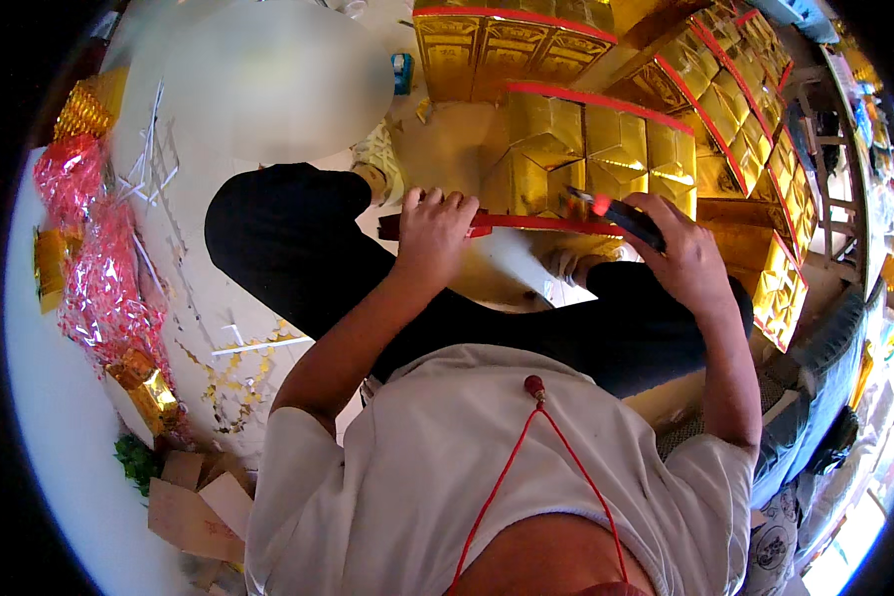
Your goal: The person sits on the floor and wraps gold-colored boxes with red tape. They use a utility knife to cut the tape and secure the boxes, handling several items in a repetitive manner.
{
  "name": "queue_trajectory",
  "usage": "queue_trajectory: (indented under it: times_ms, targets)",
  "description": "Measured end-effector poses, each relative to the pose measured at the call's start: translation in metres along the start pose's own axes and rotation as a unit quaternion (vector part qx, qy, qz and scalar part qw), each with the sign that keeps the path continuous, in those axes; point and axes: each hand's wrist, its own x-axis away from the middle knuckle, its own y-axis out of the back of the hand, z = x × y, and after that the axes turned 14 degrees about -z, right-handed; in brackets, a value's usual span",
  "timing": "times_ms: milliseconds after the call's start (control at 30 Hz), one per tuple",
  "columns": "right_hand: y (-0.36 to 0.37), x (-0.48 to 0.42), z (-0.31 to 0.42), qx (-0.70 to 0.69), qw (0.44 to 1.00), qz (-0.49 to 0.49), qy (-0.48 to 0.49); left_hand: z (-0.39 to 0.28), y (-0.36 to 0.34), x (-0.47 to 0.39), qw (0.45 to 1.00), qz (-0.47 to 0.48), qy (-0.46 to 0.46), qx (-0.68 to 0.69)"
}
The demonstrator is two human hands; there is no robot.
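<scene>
Between my knees stands a gold foil-covered box (618, 156) with red edging strips along its rims. My left hand (438, 231) is closed over the near left end of the red edge, on a dark and red object whose kind I cannot tell. A utility knife (629, 220) with a black handle and a red part near its tip is in my right hand (678, 249). The knife's tip points left, over the near right part of the box's red edge. My left palm and fingertips are partly hidden.
More gold boxes with red edging (518, 45) stand ahead and to the right. Red cellophane (108, 283) lies at the left, near white strips (149, 141) and gold scraps (242, 380) on the floor. An open cardboard box (194, 514) is at the lower left. A blue tape roll or dispenser (401, 73) lies ahead.
</scene>
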Motion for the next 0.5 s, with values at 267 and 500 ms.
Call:
queue_trajectory:
  times_ms: [267, 500]
  targets:
    - [-0.055, -0.008, -0.022, 0.049, 0.994, 0.081, -0.051, 0.024, 0.004, -0.025, 0.996, -0.045, 0.063, 0.053]
    - [-0.074, -0.014, -0.012, 0.035, 0.998, 0.012, -0.053, 0.071, 0.007, -0.065, 0.98, 0.003, -0.083, 0.182]
